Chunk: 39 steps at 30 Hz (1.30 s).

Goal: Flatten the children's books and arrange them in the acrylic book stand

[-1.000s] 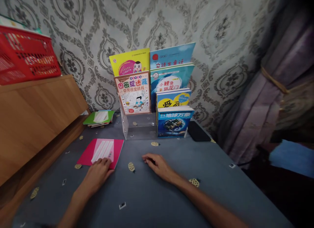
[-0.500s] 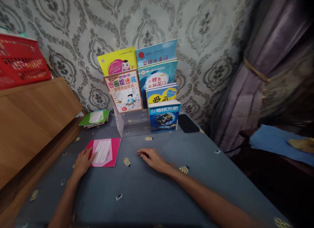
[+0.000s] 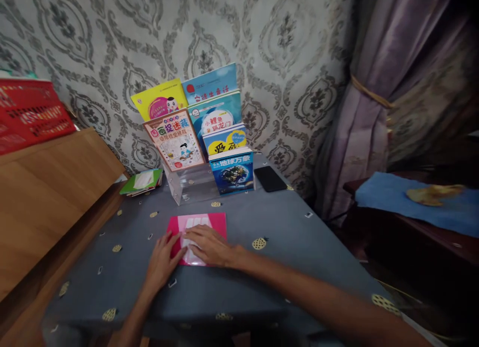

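Observation:
A pink book [image 3: 218, 225] lies flat on the cloth-covered table, partly hidden by both hands. My left hand [image 3: 163, 256] rests on its left edge with the fingers stretched out. Across the middle of the cover lies my right hand [image 3: 211, 245], palm down and fingers extended. Behind the book stands a clear acrylic rack [image 3: 194, 183] with several children's books, among them a brown-bordered picture book [image 3: 177, 145], a yellow book [image 3: 159, 100] and a blue book with a globe [image 3: 234, 175].
Several stacked books with a green cover [image 3: 153, 177] lie at the back left. A black phone [image 3: 270, 179] is right of the rack. Beside a wooden cabinet [image 3: 56, 187] at left is a red basket [image 3: 33, 112] on top. A blue cloth [image 3: 385, 195] lies at right.
The pink book has moved to the right, with my left hand on its edge. My right hand has come from the bare tablecloth onto the cover. The view has shifted.

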{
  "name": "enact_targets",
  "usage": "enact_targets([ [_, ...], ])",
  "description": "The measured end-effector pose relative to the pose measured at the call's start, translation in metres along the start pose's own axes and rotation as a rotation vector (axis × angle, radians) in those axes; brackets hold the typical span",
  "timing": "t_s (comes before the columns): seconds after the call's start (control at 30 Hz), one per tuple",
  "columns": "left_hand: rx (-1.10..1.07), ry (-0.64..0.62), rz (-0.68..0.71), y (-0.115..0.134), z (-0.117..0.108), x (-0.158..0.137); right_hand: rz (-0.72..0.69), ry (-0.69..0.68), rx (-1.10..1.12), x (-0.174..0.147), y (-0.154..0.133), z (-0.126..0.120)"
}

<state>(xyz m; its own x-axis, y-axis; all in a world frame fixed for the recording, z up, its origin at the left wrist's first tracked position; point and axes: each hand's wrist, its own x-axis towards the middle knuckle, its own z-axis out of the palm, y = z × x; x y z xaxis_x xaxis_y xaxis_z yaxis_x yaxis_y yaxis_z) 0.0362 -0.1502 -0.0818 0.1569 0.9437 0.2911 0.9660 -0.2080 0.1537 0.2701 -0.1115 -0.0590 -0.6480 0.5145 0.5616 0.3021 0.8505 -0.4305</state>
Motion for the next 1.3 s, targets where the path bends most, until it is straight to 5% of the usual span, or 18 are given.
enact_targets([
  [0.17,-0.087,-0.003,0.129,0.061,0.006,-0.003,0.178,-0.148,-0.020,-0.005,-0.004,-0.010],
  [0.33,-0.046,0.000,0.069,0.084,0.000,0.006,0.253,-0.233,-0.065,-0.025,0.008,-0.028],
  [0.5,0.075,-0.044,0.006,0.089,-0.003,0.031,0.354,-0.306,-0.142,-0.042,0.021,-0.049],
  [0.67,0.016,0.010,0.022,0.089,0.017,0.050,0.424,-0.243,-0.189,-0.049,0.028,-0.055],
  [1.3,-0.043,0.105,0.051,0.074,0.045,0.050,0.428,-0.252,-0.182,-0.051,0.025,-0.056],
])
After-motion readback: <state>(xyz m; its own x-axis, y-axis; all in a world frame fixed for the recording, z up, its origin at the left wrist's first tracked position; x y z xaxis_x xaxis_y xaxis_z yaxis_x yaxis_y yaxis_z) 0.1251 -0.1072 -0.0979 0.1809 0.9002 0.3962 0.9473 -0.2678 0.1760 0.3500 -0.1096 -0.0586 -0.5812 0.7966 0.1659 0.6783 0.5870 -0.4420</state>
